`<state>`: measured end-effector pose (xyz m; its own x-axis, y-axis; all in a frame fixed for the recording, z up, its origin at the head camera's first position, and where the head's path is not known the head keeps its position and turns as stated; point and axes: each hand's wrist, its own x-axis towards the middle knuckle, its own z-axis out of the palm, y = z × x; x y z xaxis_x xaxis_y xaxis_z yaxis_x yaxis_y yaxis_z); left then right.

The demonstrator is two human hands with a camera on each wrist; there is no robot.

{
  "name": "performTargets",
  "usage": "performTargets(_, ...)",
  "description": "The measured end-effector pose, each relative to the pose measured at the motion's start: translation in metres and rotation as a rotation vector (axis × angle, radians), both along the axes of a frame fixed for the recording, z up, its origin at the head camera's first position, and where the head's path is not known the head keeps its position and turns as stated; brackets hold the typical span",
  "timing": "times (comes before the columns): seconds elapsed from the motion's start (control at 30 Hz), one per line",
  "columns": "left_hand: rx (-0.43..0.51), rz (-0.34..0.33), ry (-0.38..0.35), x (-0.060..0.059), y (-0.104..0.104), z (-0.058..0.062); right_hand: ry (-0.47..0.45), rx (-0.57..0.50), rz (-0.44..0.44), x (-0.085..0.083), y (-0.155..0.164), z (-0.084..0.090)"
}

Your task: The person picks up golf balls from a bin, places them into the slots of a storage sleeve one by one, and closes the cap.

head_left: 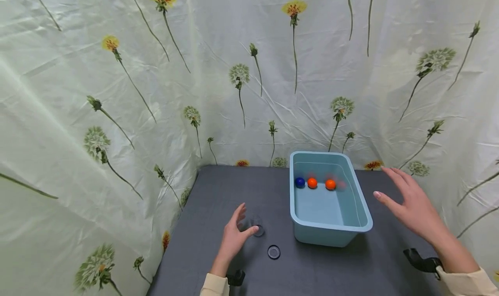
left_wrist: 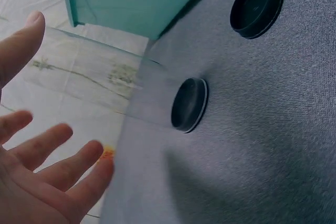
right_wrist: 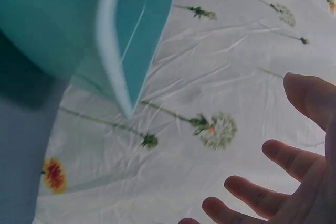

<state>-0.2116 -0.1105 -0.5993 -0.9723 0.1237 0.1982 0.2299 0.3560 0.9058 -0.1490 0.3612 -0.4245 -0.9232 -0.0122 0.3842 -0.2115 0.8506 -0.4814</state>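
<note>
My left hand (head_left: 233, 239) is beside a clear cylindrical container (head_left: 256, 225), its thumb and fingers spread around one side. In the left wrist view, the container's transparent wall (left_wrist: 89, 72) rises from a black base (left_wrist: 189, 106), and the fingers stand apart from it. A round black lid (head_left: 274, 252) lies on the table near the container. Farther right, my right hand (head_left: 419, 207) hovers beside a light blue bin (head_left: 325, 237), fingers spread, holding nothing. Inside the bin are a dark blue ball (head_left: 299, 182), an orange ball (head_left: 312, 183) and another orange ball (head_left: 330, 184).
Dark grey cloth covers the table (head_left: 230, 188). A pale curtain (head_left: 218, 88) printed with dandelions hangs behind and at both sides. Blurred reddish patches show above the orange balls at the bin's far wall; what they are is unclear.
</note>
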Motion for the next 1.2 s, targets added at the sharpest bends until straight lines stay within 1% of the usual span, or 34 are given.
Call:
performTargets(0.07, 0.043, -0.026, -0.029, -0.003, 0.000, -0.006, -0.029, 0.012, 0.015, -0.009, -0.004, 0.008)
performTargets(0.1, 0.064, -0.043, -0.045, -0.002, 0.001, -0.004, -0.043, 0.016, 0.026, -0.014, -0.006, 0.011)
performTargets(0.13, 0.082, -0.060, -0.052, -0.003, 0.001, -0.007, -0.054, 0.020, 0.036, -0.018, -0.008, 0.014)
performTargets(0.23, 0.100, -0.103, -0.069, -0.005, 0.001, -0.012, -0.060, 0.026, 0.094, -0.034, -0.014, 0.017)
performTargets(0.3, 0.098, -0.124, -0.067, -0.005, 0.002, -0.012, -0.071, 0.031, 0.125, -0.046, -0.019, 0.018)
performTargets(0.33, 0.094, -0.128, -0.061, -0.007, 0.001, -0.017, -0.077, 0.037, 0.137, -0.051, -0.021, 0.017)
performTargets(0.53, 0.079, -0.130, -0.048, -0.010, 0.005, -0.018, -0.165, 0.059, 0.201, -0.084, -0.040, 0.015)
performTargets(0.63, 0.073, -0.134, -0.033, -0.013, 0.010, -0.019, -0.220, 0.066, 0.224, -0.099, -0.048, 0.013)
performTargets(0.77, 0.057, -0.133, -0.045, -0.017, 0.017, -0.020, -0.285, 0.074, 0.242, -0.119, -0.053, 0.006)
performTargets(0.87, 0.038, -0.132, -0.061, -0.019, 0.023, -0.019, -0.306, 0.074, 0.253, -0.133, -0.053, 0.000)
performTargets(0.97, 0.025, -0.132, -0.056, -0.020, 0.027, -0.019, -0.330, 0.063, 0.251, -0.147, -0.053, -0.007)
performTargets(1.1, 0.005, -0.127, -0.051, -0.021, 0.031, -0.021, -0.391, 0.069, 0.230, -0.162, -0.059, -0.019)
performTargets(1.2, -0.012, -0.116, -0.051, -0.021, 0.031, -0.024, -0.444, 0.077, 0.233, -0.170, -0.065, -0.029)
